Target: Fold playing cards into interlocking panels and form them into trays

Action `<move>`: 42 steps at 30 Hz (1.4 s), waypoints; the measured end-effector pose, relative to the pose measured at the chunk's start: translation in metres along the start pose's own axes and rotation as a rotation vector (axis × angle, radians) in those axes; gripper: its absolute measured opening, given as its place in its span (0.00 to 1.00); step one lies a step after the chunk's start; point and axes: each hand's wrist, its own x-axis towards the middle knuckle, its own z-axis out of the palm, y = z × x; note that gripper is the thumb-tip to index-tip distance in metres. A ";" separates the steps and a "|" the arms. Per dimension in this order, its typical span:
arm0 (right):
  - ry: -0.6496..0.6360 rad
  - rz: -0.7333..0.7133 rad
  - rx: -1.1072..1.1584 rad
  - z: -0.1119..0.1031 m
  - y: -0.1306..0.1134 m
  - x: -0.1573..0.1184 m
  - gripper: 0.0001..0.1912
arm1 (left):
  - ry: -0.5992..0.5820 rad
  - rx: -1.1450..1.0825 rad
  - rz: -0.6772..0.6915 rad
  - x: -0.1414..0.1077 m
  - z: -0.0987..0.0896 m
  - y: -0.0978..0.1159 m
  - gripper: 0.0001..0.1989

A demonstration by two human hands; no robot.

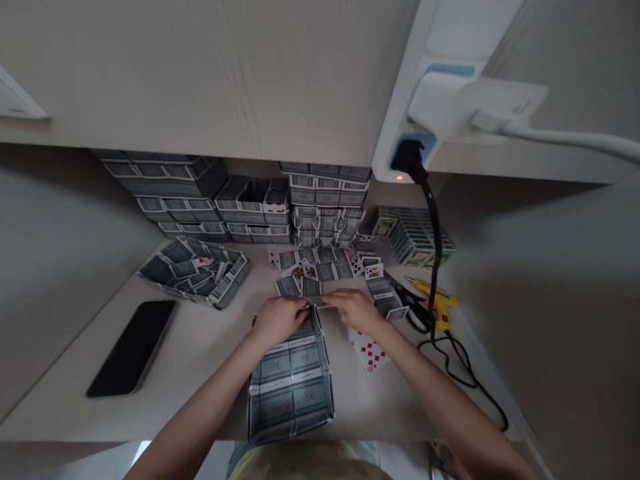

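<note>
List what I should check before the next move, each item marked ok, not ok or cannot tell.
1. Left hand at the far end of the card box: ok.
2. Right hand gripping the box's far right corner: cannot tell; its fingertips are too unclear.
3. Yellow glue gun apart from both hands: ok, it lies off to the right.
4. Glue gun cool: cannot tell from a picture.
5. Black phone apart from the box: ok, it lies to the left.
6. Loose cards gathered up: not ok, they lie spread beyond the hands.
</note>
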 end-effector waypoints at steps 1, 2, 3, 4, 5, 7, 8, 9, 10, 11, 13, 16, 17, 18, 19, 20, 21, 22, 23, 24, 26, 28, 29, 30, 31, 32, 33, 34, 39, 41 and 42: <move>0.024 0.010 0.041 0.002 0.002 0.000 0.24 | -0.005 0.002 -0.002 0.000 0.000 0.000 0.11; 0.047 0.021 0.085 0.005 0.003 0.000 0.24 | -0.009 0.004 -0.002 0.001 0.000 0.000 0.11; 0.070 0.032 0.127 0.008 0.005 0.000 0.25 | -0.012 0.005 0.000 0.001 0.000 0.000 0.11; 0.087 0.043 0.165 0.012 0.006 0.000 0.25 | -0.012 0.005 0.004 0.001 0.001 -0.001 0.11; 0.101 0.054 0.197 0.015 0.006 0.001 0.25 | -0.009 0.004 0.010 0.001 0.001 -0.001 0.11; 0.107 0.065 0.233 0.020 0.004 0.003 0.25 | -0.006 -0.004 0.026 0.002 0.001 -0.001 0.11; 0.102 0.070 0.240 0.021 0.002 0.004 0.24 | -0.006 -0.011 0.028 0.002 0.001 -0.001 0.10; 0.096 0.082 0.244 0.022 0.000 0.006 0.24 | -0.008 -0.018 0.023 0.002 0.001 -0.001 0.10; 0.090 0.101 0.250 0.022 -0.003 0.008 0.23 | -0.012 -0.023 0.013 0.002 0.001 0.000 0.10; 0.085 0.124 0.257 0.022 -0.005 0.009 0.21 | -0.017 -0.026 0.001 0.002 0.000 0.000 0.10; 0.066 0.165 0.282 0.019 -0.006 0.010 0.18 | -0.021 -0.028 -0.020 0.002 0.000 0.001 0.10; 0.035 0.207 0.315 0.015 0.000 0.009 0.13 | -0.008 -0.024 -0.019 0.001 0.000 0.000 0.11; 0.041 0.226 0.319 0.016 0.002 0.008 0.12 | 0.002 -0.023 -0.008 0.001 0.001 0.000 0.11; 0.057 0.243 0.318 0.017 0.005 0.007 0.11 | 0.012 -0.022 0.010 0.000 0.001 -0.001 0.11; 0.078 0.259 0.312 0.018 0.008 0.006 0.11 | 0.019 -0.024 0.028 0.000 0.002 -0.002 0.11; 0.099 0.269 0.305 0.021 0.010 0.005 0.12 | 0.022 -0.029 0.043 0.000 0.002 -0.003 0.11; 0.121 0.276 0.298 0.023 0.011 0.004 0.12 | 0.021 -0.035 0.053 0.001 0.002 -0.004 0.11; 0.138 0.281 0.295 0.025 0.012 0.004 0.13 | 0.018 -0.042 0.056 0.001 0.003 -0.004 0.11; 0.149 0.283 0.296 0.028 0.012 0.004 0.13 | 0.014 -0.047 0.054 0.001 0.003 -0.005 0.11; 0.156 0.283 0.298 0.029 0.012 0.004 0.14 | 0.011 -0.049 0.052 0.002 0.003 -0.005 0.11; 0.164 0.280 0.297 0.032 0.011 0.005 0.14 | 0.009 -0.050 0.058 0.002 0.003 -0.006 0.11; 0.164 0.277 0.285 0.033 0.010 0.006 0.15 | 0.010 -0.046 0.057 0.003 0.003 -0.005 0.11; 0.162 0.277 0.280 0.033 0.009 0.006 0.14 | 0.009 -0.043 0.056 0.003 0.003 -0.005 0.11; 0.158 0.277 0.278 0.034 0.008 0.007 0.14 | 0.008 -0.039 0.052 0.003 0.003 -0.004 0.11; 0.150 0.278 0.278 0.034 0.007 0.007 0.14 | 0.007 -0.035 0.047 0.003 0.003 -0.004 0.11; 0.142 0.280 0.280 0.035 0.006 0.008 0.14 | 0.006 -0.033 0.042 0.003 0.002 -0.003 0.11; 0.135 0.282 0.285 0.036 0.005 0.008 0.14 | 0.006 -0.033 0.038 0.002 0.002 -0.003 0.11; 0.130 0.285 0.291 0.036 0.004 0.009 0.14 | 0.005 -0.033 0.036 0.002 0.002 -0.002 0.11; 0.145 0.303 0.350 0.040 0.003 0.012 0.15 | 0.016 -0.032 0.059 0.002 0.002 -0.003 0.11; 0.153 0.293 0.358 0.041 0.004 0.013 0.16 | 0.013 -0.036 0.062 0.001 0.002 -0.004 0.10; 0.156 0.287 0.354 0.042 0.004 0.013 0.16 | 0.009 -0.039 0.061 0.001 0.003 -0.004 0.10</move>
